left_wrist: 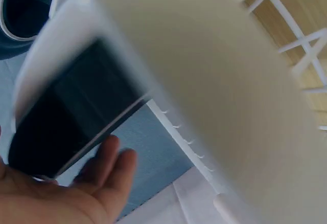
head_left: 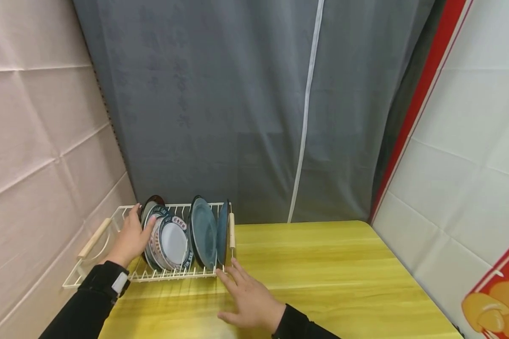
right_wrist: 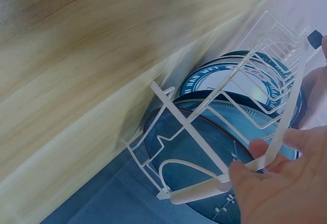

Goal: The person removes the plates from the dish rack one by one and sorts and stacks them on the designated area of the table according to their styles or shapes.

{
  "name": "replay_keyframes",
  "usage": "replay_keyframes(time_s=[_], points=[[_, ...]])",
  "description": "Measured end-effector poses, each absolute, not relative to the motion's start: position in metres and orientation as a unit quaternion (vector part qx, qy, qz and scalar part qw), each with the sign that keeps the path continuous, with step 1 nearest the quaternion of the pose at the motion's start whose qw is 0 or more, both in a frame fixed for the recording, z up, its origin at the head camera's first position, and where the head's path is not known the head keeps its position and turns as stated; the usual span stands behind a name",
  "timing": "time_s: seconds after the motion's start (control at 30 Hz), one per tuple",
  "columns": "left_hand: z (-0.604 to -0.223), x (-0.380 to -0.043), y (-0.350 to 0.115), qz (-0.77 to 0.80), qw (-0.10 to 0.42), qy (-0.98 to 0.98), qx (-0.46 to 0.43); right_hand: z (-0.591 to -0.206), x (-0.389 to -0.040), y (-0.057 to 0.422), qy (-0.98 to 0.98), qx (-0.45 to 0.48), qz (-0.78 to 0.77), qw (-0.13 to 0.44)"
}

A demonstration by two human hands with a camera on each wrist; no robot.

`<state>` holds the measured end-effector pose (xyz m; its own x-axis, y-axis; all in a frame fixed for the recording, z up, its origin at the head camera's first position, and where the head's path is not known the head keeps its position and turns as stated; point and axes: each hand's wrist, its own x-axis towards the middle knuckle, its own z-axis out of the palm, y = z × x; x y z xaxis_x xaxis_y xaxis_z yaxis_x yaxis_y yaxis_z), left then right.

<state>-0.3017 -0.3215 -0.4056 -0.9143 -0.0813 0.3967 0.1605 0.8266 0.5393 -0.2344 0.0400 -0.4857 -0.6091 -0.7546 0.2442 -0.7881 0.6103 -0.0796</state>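
Note:
A white wire dish rack [head_left: 174, 276] with wooden handles stands at the left of the table, with plates standing on edge in its slots. At its left end my left hand [head_left: 129, 238] holds a dark plate [left_wrist: 76, 116], thumb and fingers on opposite sides; the plate hides some fingers in the left wrist view. White plates [head_left: 174, 242] with blue patterned rims lean in the middle. Two blue plates, a larger one [head_left: 205, 233] and another [head_left: 222, 233], stand toward the right. Spread and fairly straight, the fingers of my right hand [head_left: 252, 301] touch the rack's front right corner.
The yellow wood-grain table [head_left: 322, 273] extends to the right of the rack. Behind it hangs a grey curtain [head_left: 216, 108]. A pale wall covering [head_left: 38, 141] borders the left, close to the rack's handle [head_left: 94, 238]; a white panel [head_left: 471, 165] borders the right.

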Motion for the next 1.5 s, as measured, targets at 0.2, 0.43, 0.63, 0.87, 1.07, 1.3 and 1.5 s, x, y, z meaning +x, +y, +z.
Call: replay_keyframes(time_s=[0.2,0.43,0.63,0.87,1.07,1.3,1.5], points=[[-0.405,-0.3,-0.322,-0.317,0.228,-0.92,0.008,-0.49,-0.23,0.04,-0.889,0.433,0.091,0.116],[-0.406,-0.292,-0.322,-0.271,0.224,-0.932,0.09,-0.493,-0.225,0.04,-0.889,0.432,0.088,0.122],[-0.408,-0.296,-0.318,-0.239,0.242,-0.933,0.116,-0.493,-0.225,0.041,-0.891,0.427,0.09,0.124],[-0.411,-0.29,-0.318,-0.211,0.275,-0.93,0.123,-0.496,-0.222,0.036,-0.894,0.423,0.101,0.108],[-0.413,-0.285,-0.321,-0.205,0.31,-0.92,0.126,-0.496,-0.223,0.031,-0.893,0.425,0.097,0.112],[-0.406,-0.27,-0.321,-0.203,0.349,-0.903,0.147,-0.497,-0.218,0.026,-0.891,0.432,0.093,0.107],[-0.369,-0.257,-0.324,-0.205,0.396,-0.882,0.154,-0.497,-0.22,0.026,-0.894,0.428,0.071,0.114]])
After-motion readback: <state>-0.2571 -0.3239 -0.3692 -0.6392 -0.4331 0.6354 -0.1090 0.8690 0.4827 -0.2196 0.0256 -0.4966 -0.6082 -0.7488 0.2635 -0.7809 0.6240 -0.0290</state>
